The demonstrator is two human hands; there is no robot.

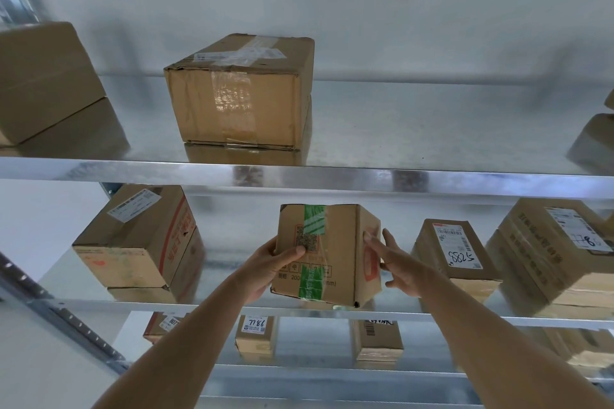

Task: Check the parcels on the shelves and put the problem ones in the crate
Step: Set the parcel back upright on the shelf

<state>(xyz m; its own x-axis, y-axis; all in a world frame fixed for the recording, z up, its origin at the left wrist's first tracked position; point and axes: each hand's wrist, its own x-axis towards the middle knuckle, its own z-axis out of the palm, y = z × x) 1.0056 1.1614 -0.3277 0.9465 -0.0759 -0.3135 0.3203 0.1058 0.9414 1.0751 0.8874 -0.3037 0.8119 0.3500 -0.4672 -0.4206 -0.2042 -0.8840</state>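
A small cardboard parcel with green tape (335,259) is held tilted just above the front of the middle shelf (232,304). My left hand (269,267) grips its left face, thumb across a QR code. My right hand (395,264) presses flat against its right face, fingers spread. On the same shelf stand a parcel with red print (139,242) at the left, a labelled parcel marked 5288 (455,251) and a larger parcel (558,252) at the right. A taped box (239,93) stands on the upper shelf (432,176). No crate is in view.
Another box (43,80) sits at the upper shelf's left end, and a box corner (598,139) shows at its right. The lower shelf holds small labelled parcels (254,335), (378,339). A perforated metal upright (66,322) runs down the left. A white wall is behind.
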